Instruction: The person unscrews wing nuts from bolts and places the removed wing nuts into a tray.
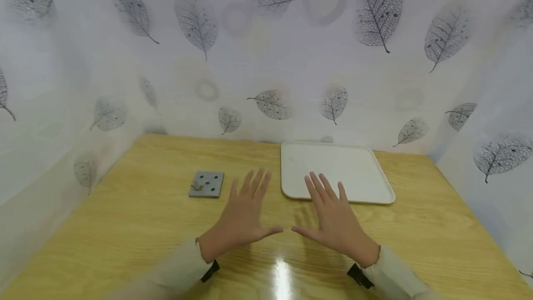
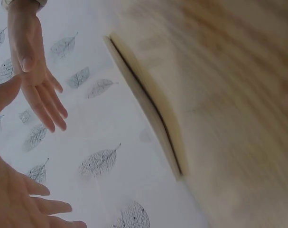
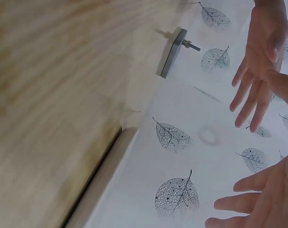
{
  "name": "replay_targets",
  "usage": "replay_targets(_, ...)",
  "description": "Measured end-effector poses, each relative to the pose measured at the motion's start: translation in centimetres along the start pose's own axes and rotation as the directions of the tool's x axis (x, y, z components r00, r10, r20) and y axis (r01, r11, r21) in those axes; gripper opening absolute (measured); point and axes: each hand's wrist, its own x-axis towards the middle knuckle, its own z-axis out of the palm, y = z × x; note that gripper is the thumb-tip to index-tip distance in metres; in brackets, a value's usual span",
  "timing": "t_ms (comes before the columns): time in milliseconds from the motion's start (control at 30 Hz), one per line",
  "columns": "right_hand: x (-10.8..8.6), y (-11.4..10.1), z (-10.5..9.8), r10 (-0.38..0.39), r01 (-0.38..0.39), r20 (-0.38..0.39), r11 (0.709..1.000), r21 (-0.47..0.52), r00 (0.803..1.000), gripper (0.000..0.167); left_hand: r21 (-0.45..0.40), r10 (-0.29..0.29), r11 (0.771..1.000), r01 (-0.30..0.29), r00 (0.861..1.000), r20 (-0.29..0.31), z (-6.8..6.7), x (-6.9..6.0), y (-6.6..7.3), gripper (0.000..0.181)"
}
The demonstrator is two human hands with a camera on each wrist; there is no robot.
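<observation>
Both hands are held over the wooden table with fingers spread and nothing in them. The left hand (image 1: 241,219) is right of and nearer than a grey square plate (image 1: 207,184) with several holes; a small bolt with a wing-shaped part (image 1: 197,186) stands at the plate's left side. The right hand (image 1: 336,221) is in front of a white tray (image 1: 333,170), its fingertips overlapping the tray's near part in the head view. The thumbs point toward each other, a gap between them. In the right wrist view the plate (image 3: 172,54) appears edge-on, its bolt (image 3: 190,45) sticking out.
The wooden table (image 1: 158,226) meets a pale wall covering (image 1: 266,59) printed with leaves at its back and sides. The tray lies near the table's back edge, right of centre. Dark straps (image 1: 360,276) are on both wrists.
</observation>
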Motion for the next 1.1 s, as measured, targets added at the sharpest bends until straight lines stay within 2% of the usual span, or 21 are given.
replay_targets(67, 0.5, 0.3, -0.1, -0.014, 0.014, -0.015, 1.0, 0.008, 1.0, 0.102, 0.009, 0.046, 0.999, -0.046, 0.997, -0.064, -0.3, 0.3, -0.6, 0.115)
replay_targets(133, 1.0, 0.6, -0.3, -0.026, 0.027, -0.034, 0.999, 0.019, 0.999, 0.1, 0.03, 0.092, 0.996, -0.089, 0.988, -0.124, -0.6, 0.6, -1.1, 0.111)
replay_targets(267, 1.8, 1.1, -0.4, -0.062, 0.066, -0.1, 0.997, 0.038, 0.993, 0.096, 0.044, 0.179, 0.984, -0.173, 0.953, -0.243, -0.9, 1.6, -2.2, 0.102)
replay_targets(400, 2.5, 1.6, -0.2, -0.098, 0.106, -0.168, 0.994, 0.041, 0.981, 0.093, 0.063, 0.246, 0.969, -0.238, 0.927, -0.282, -1.4, 2.4, -3.0, 0.094)
replay_targets(467, 2.9, 1.8, 0.1, -0.11, 0.119, -0.186, 0.992, 0.041, 0.976, 0.09, 0.066, 0.267, 0.964, -0.258, 0.93, -0.253, -1.7, 2.7, -3.3, 0.092)
replay_targets(533, 3.2, 2.0, 0.1, -0.123, 0.133, -0.194, 0.99, 0.042, 0.973, 0.088, 0.062, 0.275, 0.961, -0.268, 0.938, -0.209, -2.0, 2.8, -3.5, 0.09)
replay_targets(700, 3.7, 2.2, 0.2, -0.143, 0.152, -0.203, 0.988, 0.029, 0.969, 0.094, 0.055, 0.257, 0.966, -0.252, 0.96, -0.112, -2.2, 3.1, -3.9, 0.088)
replay_targets(967, 4.4, 2.1, 0.3, -0.13, 0.137, -0.166, 0.99, 0.032, 0.978, 0.084, 0.046, 0.183, 0.983, -0.18, 0.981, -0.058, -2.5, 3.1, -4.9, 0.086)
replay_targets(1100, 5.0, 1.7, 0.4, -0.128, 0.135, -0.15, 0.99, 0.034, 0.98, 0.08, 0.043, 0.171, 0.985, -0.169, 0.984, -0.051, -2.8, 2.9, -5.7, 0.085)
